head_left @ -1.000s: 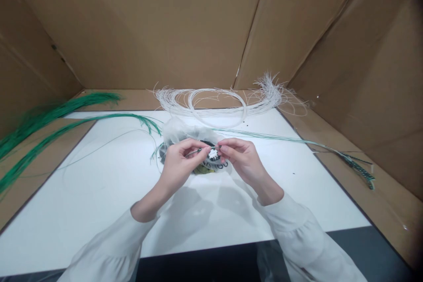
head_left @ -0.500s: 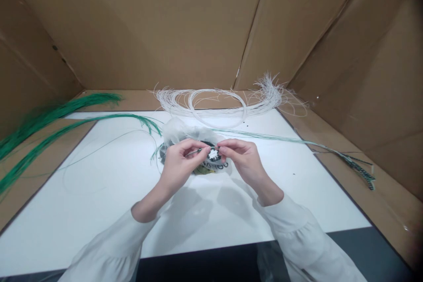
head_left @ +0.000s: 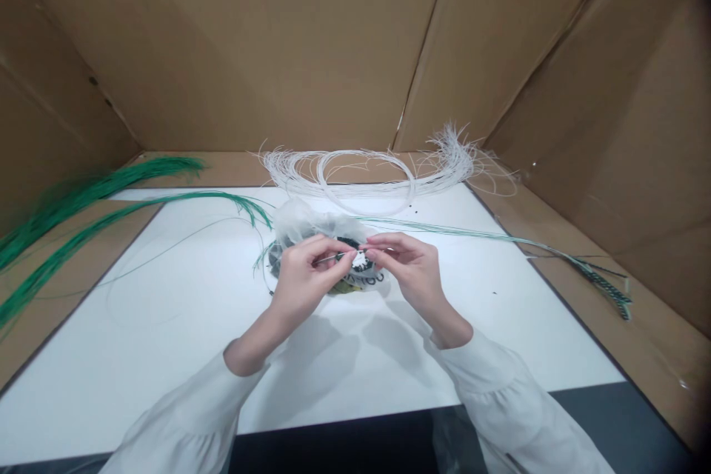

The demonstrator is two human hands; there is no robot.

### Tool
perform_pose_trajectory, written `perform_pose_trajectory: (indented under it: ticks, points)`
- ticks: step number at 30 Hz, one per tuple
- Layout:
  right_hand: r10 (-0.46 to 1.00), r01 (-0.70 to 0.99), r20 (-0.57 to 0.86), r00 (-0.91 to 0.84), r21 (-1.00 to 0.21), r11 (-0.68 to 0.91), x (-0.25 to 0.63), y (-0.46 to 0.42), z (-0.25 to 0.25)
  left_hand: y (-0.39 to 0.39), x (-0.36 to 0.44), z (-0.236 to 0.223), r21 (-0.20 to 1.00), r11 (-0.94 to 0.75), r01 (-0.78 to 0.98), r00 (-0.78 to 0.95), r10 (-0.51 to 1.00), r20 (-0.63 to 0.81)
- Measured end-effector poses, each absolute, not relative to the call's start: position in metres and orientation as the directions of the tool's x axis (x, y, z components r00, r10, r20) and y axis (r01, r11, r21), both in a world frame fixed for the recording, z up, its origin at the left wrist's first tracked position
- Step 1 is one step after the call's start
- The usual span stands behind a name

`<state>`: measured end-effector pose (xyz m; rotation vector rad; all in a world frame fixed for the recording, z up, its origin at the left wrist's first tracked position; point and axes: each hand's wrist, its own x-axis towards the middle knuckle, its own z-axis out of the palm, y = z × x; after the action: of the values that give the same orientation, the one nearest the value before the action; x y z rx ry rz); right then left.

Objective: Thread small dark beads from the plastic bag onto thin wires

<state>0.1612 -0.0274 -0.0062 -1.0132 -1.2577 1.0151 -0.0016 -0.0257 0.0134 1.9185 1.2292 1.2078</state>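
Note:
My left hand is closed in a pinch on a thin pale strand, which shows between thumb and forefinger. My right hand is also pinched shut, its fingertips almost touching the left ones. Whatever it holds is too small to make out. Both hands are just above a translucent plastic bag with black lettering, standing crumpled on the white board. In the bag's opening, small black pieces surround a patch of white pieces; the hands partly hide them.
Two bundles of green strands lie at the left. A coil of white strands rests at the back. Thin strands lead right to black-and-white striped pieces. Cardboard walls enclose the white board.
My fingertips have come closer together, the right ones shifting slightly left. Bag and strand bundles stay where they were.

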Motion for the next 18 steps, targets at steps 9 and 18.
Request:
perform_pose_trajectory:
  ticks: [9,18]
  points:
    - [0.934,0.083,0.354,0.054,-0.933,0.349,0.1603,-0.0302,-0.0047,-0.0249,-0.0020,0.0120,0.799,-0.438,0.412,0.182,0.899,0.398]
    - [0.877,0.253,0.479,0.036,-0.853,0.456,0.1593,-0.0351,0.0017,-0.0247,-0.0012,0.0138,0.803,-0.430,0.413,0.180,0.903,0.390]
